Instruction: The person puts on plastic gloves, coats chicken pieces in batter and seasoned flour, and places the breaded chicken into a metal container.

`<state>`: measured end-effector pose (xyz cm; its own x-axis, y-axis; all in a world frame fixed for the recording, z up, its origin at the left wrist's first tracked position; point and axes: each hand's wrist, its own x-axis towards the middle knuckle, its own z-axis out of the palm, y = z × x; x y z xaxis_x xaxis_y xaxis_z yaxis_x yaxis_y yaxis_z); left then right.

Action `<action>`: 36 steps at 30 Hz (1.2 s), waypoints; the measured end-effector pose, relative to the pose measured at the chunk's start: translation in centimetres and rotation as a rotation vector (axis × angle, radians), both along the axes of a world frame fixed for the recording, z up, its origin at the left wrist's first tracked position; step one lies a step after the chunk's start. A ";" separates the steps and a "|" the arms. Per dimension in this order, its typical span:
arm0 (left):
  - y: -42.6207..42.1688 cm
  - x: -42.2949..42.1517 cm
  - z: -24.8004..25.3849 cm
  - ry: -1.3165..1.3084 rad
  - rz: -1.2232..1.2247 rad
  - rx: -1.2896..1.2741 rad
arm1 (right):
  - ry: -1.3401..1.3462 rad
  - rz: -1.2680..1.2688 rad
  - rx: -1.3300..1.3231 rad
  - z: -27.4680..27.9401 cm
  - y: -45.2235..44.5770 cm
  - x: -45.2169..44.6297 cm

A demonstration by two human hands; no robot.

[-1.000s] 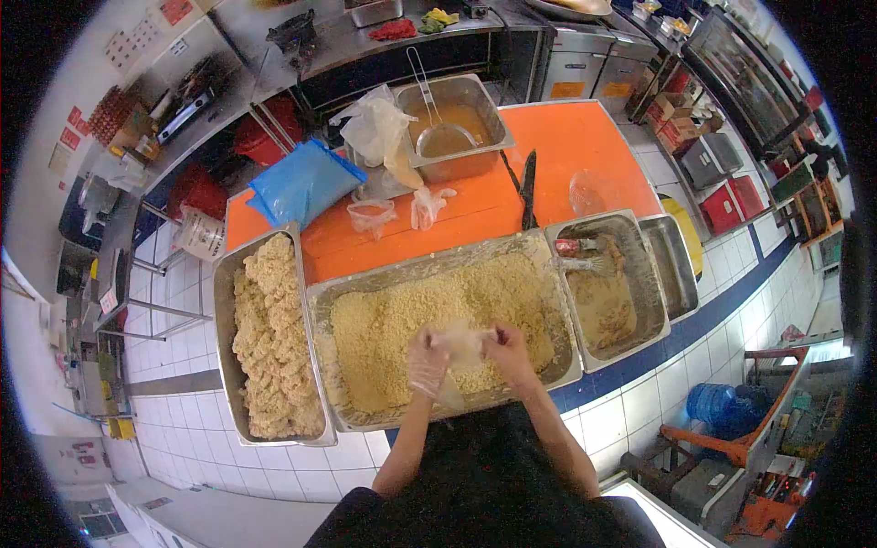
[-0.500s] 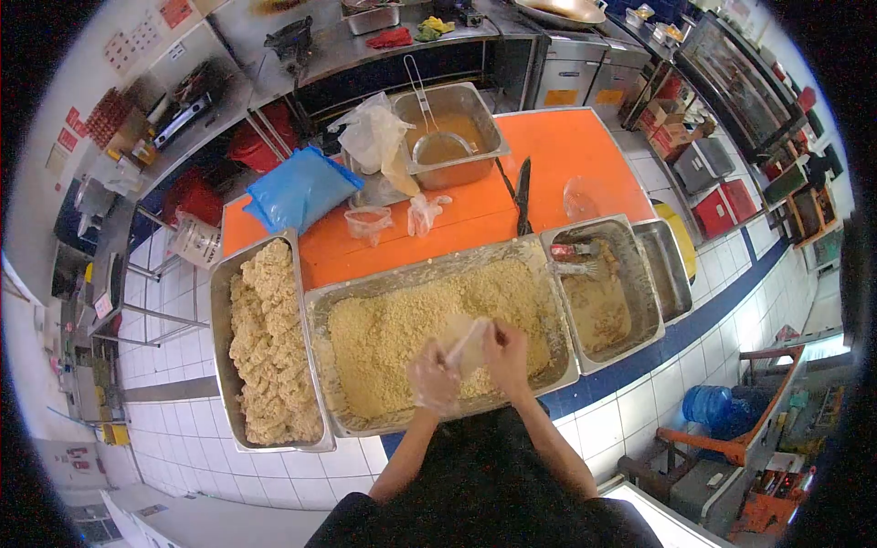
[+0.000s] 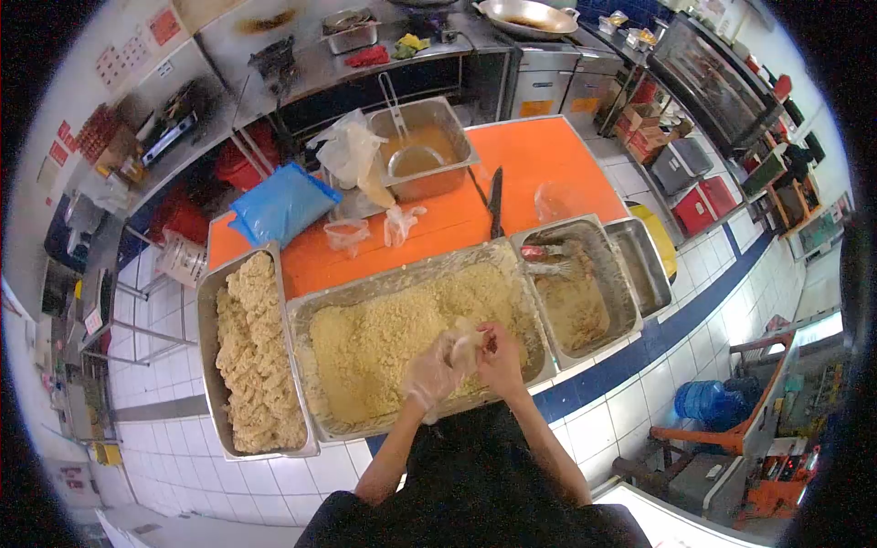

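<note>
My left hand (image 3: 432, 370), covered in a clear plastic glove, is above the large metal pan (image 3: 429, 266) of pale breading crumbs (image 3: 379, 333). Its fingers close on a loose piece of thin clear plastic, which looks like another plastic glove (image 3: 467, 342). My right hand (image 3: 500, 361) looks bare and pinches the same plastic from the other side, fingers bent. On the left is a metal pan of breaded pieces (image 3: 260, 356). To the right, a metal pan (image 3: 594, 342) holds murky batter with a brush-like tool (image 3: 548, 259) in it.
On the orange table (image 3: 539, 151) lie a blue plastic bag (image 3: 283, 203), crumpled clear plastic (image 3: 402, 224) and a black-handled knife (image 3: 496, 201). A strainer (image 3: 416, 162) rests in a pan of brownish liquid. An emptier metal pan (image 3: 639, 265) sits at the far right.
My hands have drawn closer together, and the plastic stretched between them is now bunched at the fingers. The view has shifted, so the table and pans sit further left.
</note>
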<state>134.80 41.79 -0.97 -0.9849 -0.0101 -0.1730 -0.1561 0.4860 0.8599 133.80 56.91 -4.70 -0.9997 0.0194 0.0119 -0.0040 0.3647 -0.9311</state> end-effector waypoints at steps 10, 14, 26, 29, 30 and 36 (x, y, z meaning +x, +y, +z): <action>6.0 2.4 -1.0 0.637 -0.242 -0.090 | 0.222 -0.111 -0.142 5.1 5.8 5.0; 8.9 4.6 -1.9 0.487 -0.355 -0.130 | 0.360 -0.126 -0.119 2.2 8.2 7.0; 14.8 6.8 -1.0 0.629 0.135 0.181 | 0.362 -0.082 0.271 5.5 12.6 14.3; 17.3 9.8 1.9 0.673 0.073 0.088 | 0.362 -0.285 0.333 5.3 13.8 14.2; 17.9 11.2 3.0 0.655 -0.028 0.033 | 0.330 -0.366 0.379 5.5 14.0 14.1; 18.5 12.7 3.8 0.477 -0.163 -0.012 | 0.044 -0.476 0.112 6.7 14.3 12.7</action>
<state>147.52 60.27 2.83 -0.9432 0.1514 0.2958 0.3318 0.4814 0.8113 146.49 71.18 2.03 -0.8789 0.4699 0.0825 0.1485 0.4339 -0.8887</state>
